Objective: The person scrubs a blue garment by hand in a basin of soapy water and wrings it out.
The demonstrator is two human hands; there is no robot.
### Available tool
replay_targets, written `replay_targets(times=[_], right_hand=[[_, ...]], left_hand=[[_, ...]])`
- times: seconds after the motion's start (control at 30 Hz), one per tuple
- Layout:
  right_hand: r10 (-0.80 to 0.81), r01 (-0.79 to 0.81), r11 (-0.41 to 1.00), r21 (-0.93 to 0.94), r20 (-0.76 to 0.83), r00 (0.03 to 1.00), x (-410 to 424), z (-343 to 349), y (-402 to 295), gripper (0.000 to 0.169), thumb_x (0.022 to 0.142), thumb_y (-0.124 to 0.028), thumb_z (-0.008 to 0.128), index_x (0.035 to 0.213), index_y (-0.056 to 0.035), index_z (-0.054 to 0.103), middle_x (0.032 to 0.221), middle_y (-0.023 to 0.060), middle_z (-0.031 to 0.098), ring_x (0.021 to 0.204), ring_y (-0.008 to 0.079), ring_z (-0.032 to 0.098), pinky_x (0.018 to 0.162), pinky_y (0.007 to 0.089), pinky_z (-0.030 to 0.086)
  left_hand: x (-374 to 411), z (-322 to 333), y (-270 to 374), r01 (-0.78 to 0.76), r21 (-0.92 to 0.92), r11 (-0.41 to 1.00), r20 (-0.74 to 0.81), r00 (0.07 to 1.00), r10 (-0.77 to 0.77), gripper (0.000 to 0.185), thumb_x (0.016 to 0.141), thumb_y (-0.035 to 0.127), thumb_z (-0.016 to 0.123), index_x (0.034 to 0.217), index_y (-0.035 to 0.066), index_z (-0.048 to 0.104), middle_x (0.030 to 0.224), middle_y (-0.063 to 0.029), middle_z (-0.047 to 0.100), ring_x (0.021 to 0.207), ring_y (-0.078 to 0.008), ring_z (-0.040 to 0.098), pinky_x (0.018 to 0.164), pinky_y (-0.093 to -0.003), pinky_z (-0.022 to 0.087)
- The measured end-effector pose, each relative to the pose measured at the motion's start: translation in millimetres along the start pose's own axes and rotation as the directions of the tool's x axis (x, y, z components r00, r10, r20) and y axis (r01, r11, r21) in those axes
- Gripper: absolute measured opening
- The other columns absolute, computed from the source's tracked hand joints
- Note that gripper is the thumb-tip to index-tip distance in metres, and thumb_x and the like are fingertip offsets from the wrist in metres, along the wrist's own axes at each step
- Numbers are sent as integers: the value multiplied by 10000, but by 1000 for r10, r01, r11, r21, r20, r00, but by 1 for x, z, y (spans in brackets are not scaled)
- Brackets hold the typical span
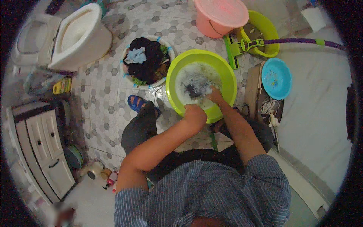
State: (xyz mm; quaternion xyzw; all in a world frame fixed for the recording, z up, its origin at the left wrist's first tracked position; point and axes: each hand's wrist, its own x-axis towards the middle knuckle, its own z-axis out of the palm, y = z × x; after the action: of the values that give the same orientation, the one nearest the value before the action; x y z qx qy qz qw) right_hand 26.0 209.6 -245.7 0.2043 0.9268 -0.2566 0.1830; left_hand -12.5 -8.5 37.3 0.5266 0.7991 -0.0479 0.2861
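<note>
A round lime-green plastic basin [229,85] stands on the tiled floor before me, with foamy water [184,75] inside. Dark wet cloth [193,91] shows through the suds at its middle. My left hand [195,114] is at the basin's near rim, its fingers bent inward; whether it grips the rim or anything else cannot be told. My right hand [215,95] reaches into the suds beside the dark cloth, its fingertips hidden by foam. Left of the basin, a white basket [124,68] holds a heap of dark clothes [144,63] with a light blue cloth [136,56] on top.
A lidded pink bucket [221,14], a green mop bucket [272,31] and a flat mop [232,51] stand beyond the basin. A blue bowl [276,78] rests at the right. A toilet [85,39] and a white cabinet [45,147] are at the left.
</note>
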Motion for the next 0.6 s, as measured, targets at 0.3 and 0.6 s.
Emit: replay_targets(times=[0.3, 0.6], right_hand=[[439, -435, 894, 110, -20, 898, 10, 42, -27, 1027, 620, -515, 762, 1381, -4, 298, 1243, 348, 423, 1162, 357, 470, 931, 449, 420], [271, -399, 262, 879, 329, 904, 45, 83, -38, 471, 729, -305, 694, 1071, -48, 497, 873, 139, 568, 710, 280, 564, 637, 417, 508]], left_hand=[[-9, -13, -15, -80, -81, 993, -7, 997, 80, 434, 683, 194, 686, 1078, 56, 570, 907, -117, 603, 871, -295, 593, 659, -419, 486], [18, -17, -17, -102, -32, 994, 15, 995, 103, 371, 741, 157, 607, 1091, 41, 564, 910, -128, 596, 864, -305, 604, 652, -419, 501]])
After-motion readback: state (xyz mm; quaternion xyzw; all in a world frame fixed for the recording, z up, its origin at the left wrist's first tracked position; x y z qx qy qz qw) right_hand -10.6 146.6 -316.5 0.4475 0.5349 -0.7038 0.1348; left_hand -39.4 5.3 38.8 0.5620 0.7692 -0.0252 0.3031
